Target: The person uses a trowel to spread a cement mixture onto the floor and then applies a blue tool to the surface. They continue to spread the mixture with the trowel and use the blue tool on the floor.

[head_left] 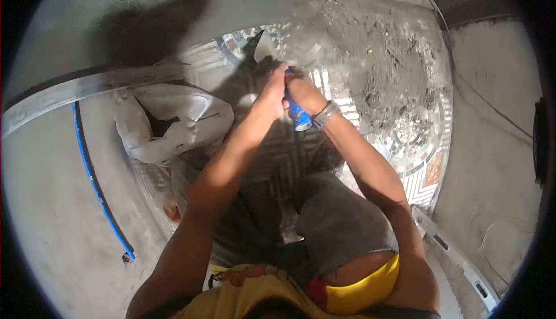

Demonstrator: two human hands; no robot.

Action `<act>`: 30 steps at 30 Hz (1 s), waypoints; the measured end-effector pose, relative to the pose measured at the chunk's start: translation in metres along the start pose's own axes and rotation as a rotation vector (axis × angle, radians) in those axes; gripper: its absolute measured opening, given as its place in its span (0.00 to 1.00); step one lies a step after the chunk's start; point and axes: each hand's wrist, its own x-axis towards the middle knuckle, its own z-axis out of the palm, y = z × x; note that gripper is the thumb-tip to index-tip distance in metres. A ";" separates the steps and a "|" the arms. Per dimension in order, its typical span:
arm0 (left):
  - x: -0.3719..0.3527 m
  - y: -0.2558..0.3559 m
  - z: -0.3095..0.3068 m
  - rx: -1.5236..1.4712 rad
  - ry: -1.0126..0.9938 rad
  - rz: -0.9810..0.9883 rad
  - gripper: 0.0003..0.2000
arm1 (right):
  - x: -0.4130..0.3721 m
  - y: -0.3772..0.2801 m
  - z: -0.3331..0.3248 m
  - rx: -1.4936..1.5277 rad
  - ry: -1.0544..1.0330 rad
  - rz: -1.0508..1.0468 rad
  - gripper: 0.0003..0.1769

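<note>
Ahead of me, both hands meet at a trowel with a blue handle [299, 117]. My right hand [305, 94], with a watch band at the wrist, is wrapped round the handle. My left hand [270, 97] is closed against the handle's left side; its fingers are partly hidden. Beyond the hands, a pale pointed blade [265, 48] shows over the patterned floor covering [347, 107]. Grey crumbly mortar [394, 67] is spread over that covering, to the right of the blade.
A white sack [200, 113] with its mouth open stands left of my forearms. Smooth grey plaster [243, 0] lies beyond it. Blue conduit [92, 174] runs down the left surface. A spirit level [457, 255] leans at lower right, and a dark cable [480, 93] crosses the right side.
</note>
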 end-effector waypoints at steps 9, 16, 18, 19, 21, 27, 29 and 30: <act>0.008 -0.006 0.001 0.159 0.001 -0.003 0.17 | -0.003 0.004 0.000 0.045 0.163 -0.120 0.16; 0.002 0.005 -0.008 0.032 0.081 0.043 0.15 | 0.021 0.036 0.028 0.100 0.070 -0.116 0.17; 0.003 -0.001 -0.009 0.095 0.006 0.018 0.16 | 0.006 0.014 0.018 0.240 0.081 0.057 0.17; 0.004 0.002 -0.009 0.116 -0.030 0.023 0.16 | -0.001 -0.019 0.006 0.556 0.113 0.290 0.17; -0.001 0.006 -0.007 0.071 0.042 0.048 0.16 | 0.000 -0.036 -0.001 0.420 0.092 0.320 0.18; 0.005 0.002 0.010 0.094 0.002 0.008 0.17 | 0.009 0.021 0.002 0.037 0.056 0.017 0.19; 0.000 0.005 0.009 0.055 0.021 0.044 0.17 | 0.019 0.023 0.001 0.066 0.025 0.011 0.18; 0.004 0.005 0.008 0.013 0.033 0.044 0.16 | 0.025 0.025 0.001 0.005 -0.006 -0.027 0.18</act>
